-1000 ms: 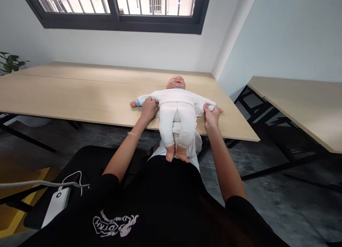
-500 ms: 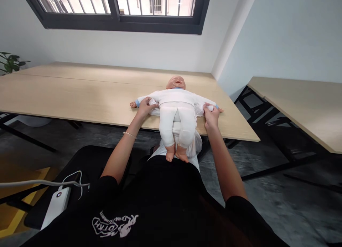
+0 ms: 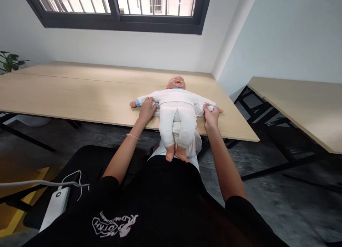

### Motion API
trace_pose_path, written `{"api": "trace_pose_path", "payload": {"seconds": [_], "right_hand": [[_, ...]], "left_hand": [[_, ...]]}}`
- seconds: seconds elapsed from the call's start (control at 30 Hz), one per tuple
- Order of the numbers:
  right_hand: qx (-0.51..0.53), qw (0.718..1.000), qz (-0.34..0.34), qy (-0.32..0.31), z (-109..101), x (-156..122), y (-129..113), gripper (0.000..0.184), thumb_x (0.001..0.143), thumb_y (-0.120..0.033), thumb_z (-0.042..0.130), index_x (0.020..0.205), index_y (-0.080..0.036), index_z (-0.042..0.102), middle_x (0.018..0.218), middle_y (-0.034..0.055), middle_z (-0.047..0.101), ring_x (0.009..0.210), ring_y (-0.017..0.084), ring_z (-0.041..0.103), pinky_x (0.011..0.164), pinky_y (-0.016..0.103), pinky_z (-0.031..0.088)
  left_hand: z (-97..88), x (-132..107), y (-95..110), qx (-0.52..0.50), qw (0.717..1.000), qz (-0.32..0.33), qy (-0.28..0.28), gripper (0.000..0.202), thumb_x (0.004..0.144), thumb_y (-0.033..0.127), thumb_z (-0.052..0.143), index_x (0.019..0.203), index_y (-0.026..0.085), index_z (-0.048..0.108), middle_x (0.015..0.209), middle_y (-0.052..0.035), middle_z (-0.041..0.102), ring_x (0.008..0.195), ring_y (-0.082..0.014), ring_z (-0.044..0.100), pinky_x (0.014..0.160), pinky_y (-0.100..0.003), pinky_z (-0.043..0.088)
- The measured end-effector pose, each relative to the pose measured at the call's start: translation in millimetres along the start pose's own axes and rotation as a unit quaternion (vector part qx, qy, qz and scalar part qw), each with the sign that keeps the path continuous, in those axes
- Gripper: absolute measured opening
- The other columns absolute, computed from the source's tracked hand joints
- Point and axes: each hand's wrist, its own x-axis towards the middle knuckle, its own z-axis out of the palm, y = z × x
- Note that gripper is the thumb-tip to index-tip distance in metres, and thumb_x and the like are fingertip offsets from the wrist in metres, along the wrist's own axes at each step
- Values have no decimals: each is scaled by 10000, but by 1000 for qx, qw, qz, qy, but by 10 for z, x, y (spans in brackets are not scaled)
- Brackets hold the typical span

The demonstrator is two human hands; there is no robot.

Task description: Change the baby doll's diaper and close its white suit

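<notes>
A baby doll (image 3: 176, 108) in a white top and white trousers lies on its back on the wooden table (image 3: 80, 97), arms spread, bare feet hanging over the near edge toward me. My left hand (image 3: 147, 109) is closed on white cloth at the doll's side, just under its arm. My right hand (image 3: 211, 115) pinches the white cloth at the doll's other side, near its sleeve. More crumpled white fabric (image 3: 196, 142) hangs below the table edge behind the doll's legs.
A second wooden table (image 3: 301, 104) stands at the right across a gap of grey floor. A white device with a cable (image 3: 55, 204) lies at my lower left on a black seat. A potted plant (image 3: 9, 61) is at far left; a barred window is above.
My left hand slid out toward the doll's arm, then came back a little toward its side, staying closed on the cloth. My right hand and the doll have stayed put.
</notes>
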Motion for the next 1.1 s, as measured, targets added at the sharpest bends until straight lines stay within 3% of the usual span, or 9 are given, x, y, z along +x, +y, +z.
{"api": "trace_pose_path", "payload": {"seconds": [0.13, 0.23, 0.3, 0.37, 0.43, 0.53, 0.67, 0.87, 1.1], "right_hand": [[-59, 998, -22, 16, -49, 27, 14, 239, 783, -337, 638, 964, -200, 564, 1006, 72, 633, 980, 225, 640, 992, 435, 546], [-151, 973, -138, 103, -38, -38, -67, 334, 783, -287, 653, 1088, -200, 547, 1211, 131, 612, 1131, 260, 598, 1131, 509, 446], [-189, 948, -233, 106, 59, -134, -166, 375, 819, -291, 646, 1171, -205, 546, 1295, 149, 593, 1189, 276, 572, 1155, 525, 413], [-191, 938, -290, 11, 234, -239, -286, 274, 874, -302, 607, 1129, -203, 588, 1229, 140, 635, 1140, 272, 601, 1107, 495, 454], [-185, 921, -303, -162, 449, -311, -423, 141, 906, -281, 569, 996, -197, 637, 1072, 107, 689, 983, 240, 649, 1001, 429, 518], [-224, 843, -306, -382, 755, -321, -642, 129, 893, -265, 634, 961, -188, 713, 1046, 77, 736, 965, 224, 660, 953, 379, 529], [-300, 740, -289, -528, 1100, -263, -868, 257, 890, -256, 705, 1121, -160, 762, 1201, 96, 744, 1065, 234, 666, 971, 357, 520], [-451, 626, -291, -565, 1631, -314, -935, 404, 898, -239, 758, 1290, -150, 720, 1234, 99, 748, 1082, 239, 678, 915, 301, 485], [-540, 561, -270, -567, 1829, -377, -965, 420, 878, -136, 735, 1296, -148, 705, 1240, 109, 745, 1102, 256, 686, 813, 270, 472]], "left_hand": [[-11, 0, 17, 4, 1000, -12, 11, 257, 771, 53, 586, 923, 227, 472, 1048, -88, 621, 1047, -291, 588, 986, -424, 471], [-14, 1, 41, 5, 1000, -13, -1, 275, 751, 34, 577, 915, 226, 468, 1064, -87, 619, 1054, -290, 595, 978, -419, 473], [-15, 1, 59, -3, 1000, -15, -6, 286, 737, 21, 571, 910, 225, 471, 1049, -80, 615, 1045, -285, 599, 976, -416, 473], [-18, 0, 70, -16, 1000, -13, -4, 297, 728, 10, 565, 911, 225, 474, 1035, -71, 607, 1048, -280, 594, 987, -413, 470], [-22, 0, 72, -28, 1000, -10, 10, 299, 724, 0, 563, 901, 225, 477, 1019, -62, 596, 1057, -275, 582, 999, -411, 463], [-30, 4, 63, -39, 998, -34, 45, 286, 725, 11, 607, 828, 226, 449, 934, -41, 564, 986, -261, 560, 948, -395, 459], [-44, 14, 65, -75, 993, -61, 65, 318, 732, 56, 673, 740, 227, 405, 765, 3, 479, 806, -212, 486, 804, -347, 419], [-87, -1, 141, -134, 988, -58, 53, 313, 759, 89, 729, 712, 210, 444, 690, 25, 471, 713, -174, 422, 704, -307, 333], [-117, -31, 210, -148, 984, -78, 57, 297, 765, 51, 699, 711, 206, 452, 691, 30, 489, 699, -164, 427, 708, -299, 332]]}}
